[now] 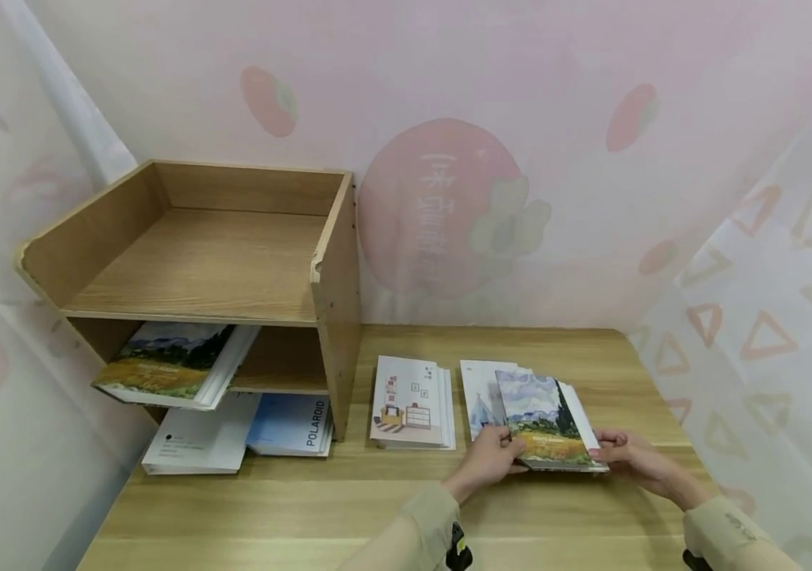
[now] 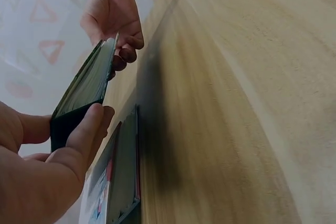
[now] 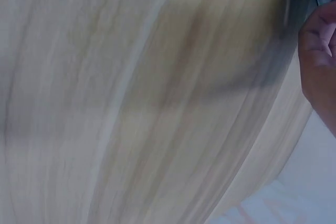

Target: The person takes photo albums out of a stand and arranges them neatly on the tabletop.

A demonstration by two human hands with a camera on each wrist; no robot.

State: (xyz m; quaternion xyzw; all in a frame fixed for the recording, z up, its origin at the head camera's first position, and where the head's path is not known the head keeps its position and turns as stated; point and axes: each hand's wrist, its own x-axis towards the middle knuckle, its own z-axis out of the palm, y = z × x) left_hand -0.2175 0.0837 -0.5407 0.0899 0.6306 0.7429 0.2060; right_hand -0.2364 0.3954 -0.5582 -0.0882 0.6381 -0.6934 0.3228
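Observation:
Both hands hold a book [image 1: 543,420] with a painted landscape cover of cloudy sky, dark trees and a golden field. My left hand [image 1: 488,458] grips its lower left corner; in the left wrist view, the thumb and fingers of that hand [image 2: 58,161] clasp the dark spine. At the opposite edge my right hand [image 1: 637,464] pinches the book, thumb on the cover and fingers beneath. The left wrist view shows the book raised off the table. Partly hidden under it lies a white book [image 1: 479,392] with a blue tent picture. Only part of my right hand [image 3: 320,56] shows in the right wrist view.
To the left, a white book [image 1: 409,408] with a furniture drawing lies on the wooden table [image 1: 392,507]. A wooden shelf unit [image 1: 338,317] stands farther left, with another landscape book [image 1: 170,361] on its middle level and white [image 1: 199,440] and blue POLAROID books [image 1: 285,424] below.

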